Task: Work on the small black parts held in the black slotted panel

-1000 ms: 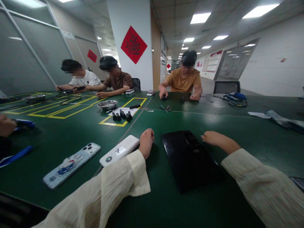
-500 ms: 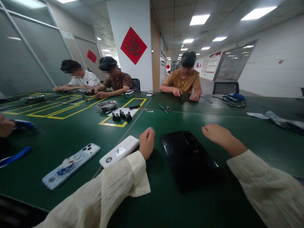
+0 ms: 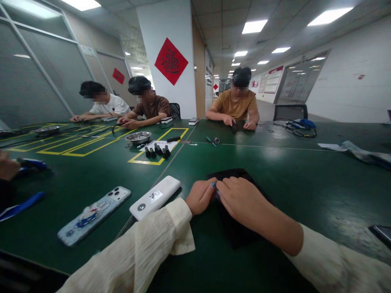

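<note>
My left hand [image 3: 200, 198] is closed, thumb and fingers pinched together, above the green table. My right hand [image 3: 244, 200] meets it fingertip to fingertip, also closed. A bluish glint shows at the thumb where they touch; whether it is a nail or a tiny object I cannot make out. Under my right hand lies a flat, glossy black panel [image 3: 236, 236], largely covered by the hand and forearm. Beside my left hand rests a white power bank [image 3: 166, 189] with a small label. Further left is a phone [image 3: 94, 215] in a blue cartoon case.
Across the table [image 3: 293, 175] sit several people at work. Black cylindrical parts [image 3: 157, 150] stand on white paper near a metal bowl [image 3: 138, 137]. A green-handled tool [image 3: 210, 141] lies ahead. Cables [image 3: 297, 127] are at far right, and a dark device [image 3: 381, 234] at the right edge.
My right hand has swung left across the black panel and now meets my left hand. My left hand has shifted slightly right and down. A dark device has appeared at the right edge.
</note>
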Motion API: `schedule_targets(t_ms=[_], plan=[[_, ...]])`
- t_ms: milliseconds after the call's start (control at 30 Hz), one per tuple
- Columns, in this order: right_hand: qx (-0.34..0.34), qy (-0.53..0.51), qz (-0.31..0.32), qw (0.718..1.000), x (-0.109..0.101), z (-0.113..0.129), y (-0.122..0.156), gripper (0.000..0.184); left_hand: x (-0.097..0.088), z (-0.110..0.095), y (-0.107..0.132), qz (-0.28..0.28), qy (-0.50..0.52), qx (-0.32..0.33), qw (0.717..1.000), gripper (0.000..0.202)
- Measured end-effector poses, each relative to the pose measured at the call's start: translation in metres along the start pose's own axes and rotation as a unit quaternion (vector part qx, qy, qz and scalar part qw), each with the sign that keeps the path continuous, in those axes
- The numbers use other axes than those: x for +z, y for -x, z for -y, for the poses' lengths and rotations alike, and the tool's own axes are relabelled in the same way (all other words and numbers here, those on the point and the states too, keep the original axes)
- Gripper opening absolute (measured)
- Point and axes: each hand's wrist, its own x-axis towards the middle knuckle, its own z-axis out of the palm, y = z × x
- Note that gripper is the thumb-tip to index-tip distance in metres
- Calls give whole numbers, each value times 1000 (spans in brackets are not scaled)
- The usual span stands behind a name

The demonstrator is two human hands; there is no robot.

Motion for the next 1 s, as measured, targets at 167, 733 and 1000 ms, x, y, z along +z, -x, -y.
schedule_targets(t_ms=[167,733,1000], plan=[[-15,19,-10,1000,14,-2,-4,14,0,-1,-2,-10,14,-27,999,41],[123,25,-79,989,3,-18,-2,23,1,2,-3,-120,32,-43,991,32],[267,-18,94,959,17,-37,5,51,0,19,-12,-207,117,-96,967,31]])
